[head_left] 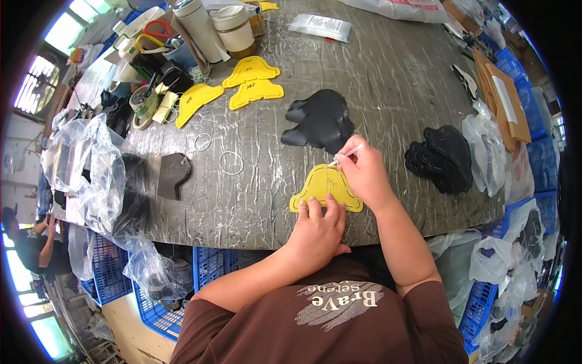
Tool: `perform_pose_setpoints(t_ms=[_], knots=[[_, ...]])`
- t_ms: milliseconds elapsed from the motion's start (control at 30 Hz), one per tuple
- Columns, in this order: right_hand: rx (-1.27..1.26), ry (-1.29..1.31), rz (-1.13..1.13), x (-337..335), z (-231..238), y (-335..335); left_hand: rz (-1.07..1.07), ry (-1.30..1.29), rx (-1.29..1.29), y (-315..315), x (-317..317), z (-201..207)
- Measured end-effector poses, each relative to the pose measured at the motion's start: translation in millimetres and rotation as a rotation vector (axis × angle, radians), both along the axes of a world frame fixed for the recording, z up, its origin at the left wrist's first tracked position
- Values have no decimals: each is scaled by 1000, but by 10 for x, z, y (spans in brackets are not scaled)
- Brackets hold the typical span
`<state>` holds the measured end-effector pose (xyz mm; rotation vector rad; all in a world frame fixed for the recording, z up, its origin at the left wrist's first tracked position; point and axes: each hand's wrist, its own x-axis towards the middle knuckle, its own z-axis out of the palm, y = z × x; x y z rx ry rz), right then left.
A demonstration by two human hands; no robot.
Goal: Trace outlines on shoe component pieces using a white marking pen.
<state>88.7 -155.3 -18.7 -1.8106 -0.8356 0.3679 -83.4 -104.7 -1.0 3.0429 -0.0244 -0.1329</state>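
Observation:
A yellow template (330, 184) with slots along its curved edge lies near the table's front edge. My left hand (320, 229) rests on its lower part, fingers spread and pressing it flat. Pinched in my right hand (364, 167) is a slim white marking pen (350, 154), its tip at the template's upper edge. Just beyond the template sits a stack of black cut pieces (320, 119). Whether a black piece lies under the template is hidden. Off to the right is another pile of black pieces (441, 159), with pale lines along their edges.
More yellow templates (251, 73) lie at the back left, beside a white tumbler (199, 27), a lidded jar (233, 30) and scissors (156, 33). One dark piece (174, 175) and plastic bags (91, 173) are at left. Blue crates (160, 312) stand below the table.

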Motion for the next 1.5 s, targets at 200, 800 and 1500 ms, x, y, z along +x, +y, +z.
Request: perform_pose_setpoints(t_ms=[200,800,1500], knots=[[15,-23,23,-28,47,0,-4,-1,4,7,-2,13],[50,-58,-71,-115,-33,-332,-2,21,10,2,-3,26],[82,-63,-105,-399,-46,-751,-1,-8,19,-1,3,42]])
